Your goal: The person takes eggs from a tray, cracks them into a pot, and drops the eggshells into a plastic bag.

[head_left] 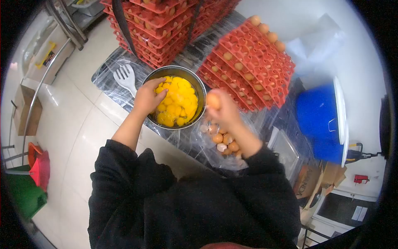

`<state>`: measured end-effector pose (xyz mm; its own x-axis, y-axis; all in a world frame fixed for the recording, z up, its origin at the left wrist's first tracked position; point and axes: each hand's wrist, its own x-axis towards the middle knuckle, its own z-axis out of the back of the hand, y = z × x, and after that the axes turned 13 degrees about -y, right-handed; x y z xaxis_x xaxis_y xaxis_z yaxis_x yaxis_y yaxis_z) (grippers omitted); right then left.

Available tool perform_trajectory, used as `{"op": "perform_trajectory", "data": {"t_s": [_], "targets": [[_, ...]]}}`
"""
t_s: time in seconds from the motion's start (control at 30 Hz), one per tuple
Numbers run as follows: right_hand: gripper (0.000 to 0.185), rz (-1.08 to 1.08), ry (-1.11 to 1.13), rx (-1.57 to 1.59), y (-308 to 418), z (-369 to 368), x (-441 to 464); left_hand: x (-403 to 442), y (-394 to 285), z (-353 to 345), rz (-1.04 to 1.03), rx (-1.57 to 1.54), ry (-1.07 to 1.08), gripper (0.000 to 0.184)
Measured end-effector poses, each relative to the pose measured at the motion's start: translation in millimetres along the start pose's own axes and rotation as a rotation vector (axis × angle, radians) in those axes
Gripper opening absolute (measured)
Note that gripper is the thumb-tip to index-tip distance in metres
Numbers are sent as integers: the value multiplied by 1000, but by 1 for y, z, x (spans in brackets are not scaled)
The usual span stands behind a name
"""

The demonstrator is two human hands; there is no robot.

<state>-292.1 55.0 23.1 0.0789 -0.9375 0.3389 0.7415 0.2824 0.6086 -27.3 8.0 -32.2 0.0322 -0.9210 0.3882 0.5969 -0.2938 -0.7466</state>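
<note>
A round metal pot [202, 86] holds many raw egg yolks [179, 99] in clear egg white. Over its left side is my left hand [151, 94], fingers spread above the yolks with nothing in them. My right hand [224, 111] grips a brown egg [213, 101] beside the pot's right rim. Just below that hand, a clear plastic bag [203, 147] contains broken brown eggshells [222, 139]. A white slotted spatula [124, 78] lies left of the pot on the plastic-wrapped table [105, 68].
Tall stacks of red egg trays [153, 31] stand behind the pot. More red trays [257, 58], tilted and holding some eggs, are at the right. A blue bin [317, 112] with a white lid and a clear plastic container [285, 151] are farther right.
</note>
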Motion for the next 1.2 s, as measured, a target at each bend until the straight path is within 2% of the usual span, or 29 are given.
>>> {"op": "perform_trajectory", "data": {"t_s": [0.03, 0.07, 0.17, 0.27, 0.37, 0.4, 0.5, 0.53, 0.6, 0.63, 0.7, 0.77, 0.87, 0.97, 1.2], "targets": [[48, 214, -66, -61, -22, -29, -16, -1, -2, 1, 0, -17, 3, 38], [47, 106, 10, -78, -26, -44, -30, -1, -5, 2, -1, -31, 4, 38], [46, 28, 62, -53, -33, -57, -43, 1, -6, 5, -14, -49, 17, 37], [48, -82, -51, -23, -6, -38, -32, -2, -11, 3, -40, -76, 35, 37], [51, 42, 60, -90, -35, -57, -41, -5, -18, 2, -36, -122, 44, 37], [49, 12, 79, -61, -33, -55, -41, -3, -22, 2, -35, -140, 45, 38], [46, -26, -53, 81, -30, -56, -29, -8, -30, 2, -122, -158, 122, 39], [44, -307, 5, 379, -20, -52, -22, -10, -35, 3, -120, -210, 196, 41], [41, -874, 118, 973, 1, -39, -2, -13, -37, -3, -291, -224, 176, 45], [40, -893, 182, 1042, 9, -36, 3, -12, -39, -5, -381, -231, 164, 47], [37, -924, 314, 1177, 22, -34, 13, -10, -42, -4, -191, -305, 267, 50], [36, -927, 321, 1117, 30, -40, 17, -7, -38, -3, -73, -303, 310, 51], [36, -910, 351, 1150, 32, -53, 18, -7, -37, 3, -35, -369, 285, 50], [33, -910, 403, 1203, 28, -64, 15, -8, -29, 1, -151, -377, 253, 48], [29, -937, 505, 1169, 24, -70, 22, -7, -17, -3, -226, -188, 251, 44]]}}
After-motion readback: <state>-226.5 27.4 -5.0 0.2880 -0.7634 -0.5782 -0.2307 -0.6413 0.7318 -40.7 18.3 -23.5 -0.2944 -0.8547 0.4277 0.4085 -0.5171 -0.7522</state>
